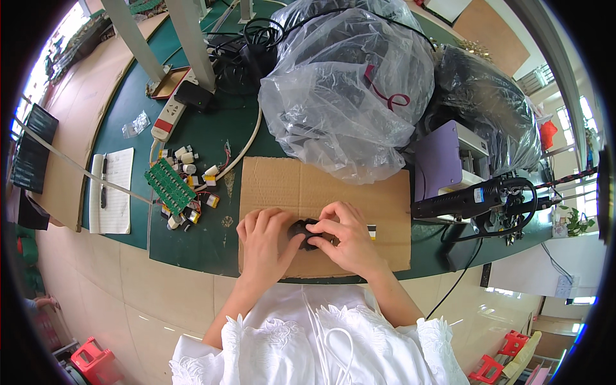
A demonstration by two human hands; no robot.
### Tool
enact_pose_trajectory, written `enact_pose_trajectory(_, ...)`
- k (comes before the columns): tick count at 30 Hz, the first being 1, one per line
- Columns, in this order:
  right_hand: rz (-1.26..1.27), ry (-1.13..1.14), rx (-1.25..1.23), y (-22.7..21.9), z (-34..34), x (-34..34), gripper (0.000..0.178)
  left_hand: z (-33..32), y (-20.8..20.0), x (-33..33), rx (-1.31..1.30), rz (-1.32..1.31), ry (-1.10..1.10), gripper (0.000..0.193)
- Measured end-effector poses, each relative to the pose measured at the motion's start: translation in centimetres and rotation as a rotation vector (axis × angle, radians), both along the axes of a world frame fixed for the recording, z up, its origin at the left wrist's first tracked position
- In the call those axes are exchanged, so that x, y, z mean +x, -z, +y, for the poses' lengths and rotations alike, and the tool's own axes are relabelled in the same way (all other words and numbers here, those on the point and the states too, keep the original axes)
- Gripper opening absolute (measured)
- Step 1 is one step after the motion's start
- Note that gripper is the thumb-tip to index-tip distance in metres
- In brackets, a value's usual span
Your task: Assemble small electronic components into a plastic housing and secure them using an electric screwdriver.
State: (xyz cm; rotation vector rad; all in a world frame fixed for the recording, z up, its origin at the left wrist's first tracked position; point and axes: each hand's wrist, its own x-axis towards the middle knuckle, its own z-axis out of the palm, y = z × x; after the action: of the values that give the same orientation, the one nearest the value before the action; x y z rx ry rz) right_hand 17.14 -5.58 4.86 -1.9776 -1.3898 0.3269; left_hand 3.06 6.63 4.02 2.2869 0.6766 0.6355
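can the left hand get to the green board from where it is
Probably yes: the green board lies atop small parts, left of the cardboard, with nothing tall seen between it and the left hand. That hand is at the black piece, though.

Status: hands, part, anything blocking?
Left hand and right hand on small black part. Part over brown rectangular cardboard sheet. Small white-yellow piece beside right hand, outside the grip.

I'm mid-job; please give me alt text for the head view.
The right hand pinches a small black part, the left hand touching it, over cardboard on a green table. At left, a circuit board lies among small parts, near a notepad; beyond the cardboard is a clear bag, with a purple panel at right.
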Motion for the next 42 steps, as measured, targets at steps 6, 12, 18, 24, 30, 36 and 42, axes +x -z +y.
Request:
enact_pose_trajectory(6,0.331,0.052,0.092,0.0,-0.5,-0.4,0.037,-0.3,0.3,-0.1,-0.209,-0.020,0.139,0.034)
enact_pose_trajectory(12,0.638,0.010,-0.013,-1.1,-1.9,-0.2,0.047,-1.0,-0.8,-0.8,-0.731,-0.232,0.203,0.027)
enact_pose_trajectory(18,0.516,-0.054,0.043,-2.9,-2.1,-0.4,0.038,-1.4,-1.2,-1.1,-0.977,-0.343,0.303,0.027)
enact_pose_trajectory(24,0.617,-0.021,0.103,-3.5,-2.5,-1.2,0.031,-1.5,-2.3,-1.4,-0.968,-0.340,0.362,0.027)
enact_pose_trajectory(30,0.687,-0.023,0.165,-2.9,-2.5,-1.6,0.029,-1.6,-2.0,-1.6,-1.005,-0.371,0.336,0.027)
enact_pose_trajectory(36,0.706,-0.049,0.063,-2.8,-2.1,-0.8,0.038,-1.4,-1.3,-1.4,-1.026,-0.373,0.313,0.027)
enact_pose_trajectory(42,0.962,-0.009,0.007,-3.4,-2.6,1.3,0.055,-0.2,-0.8,0.3,-1.218,-0.328,0.200,0.032)
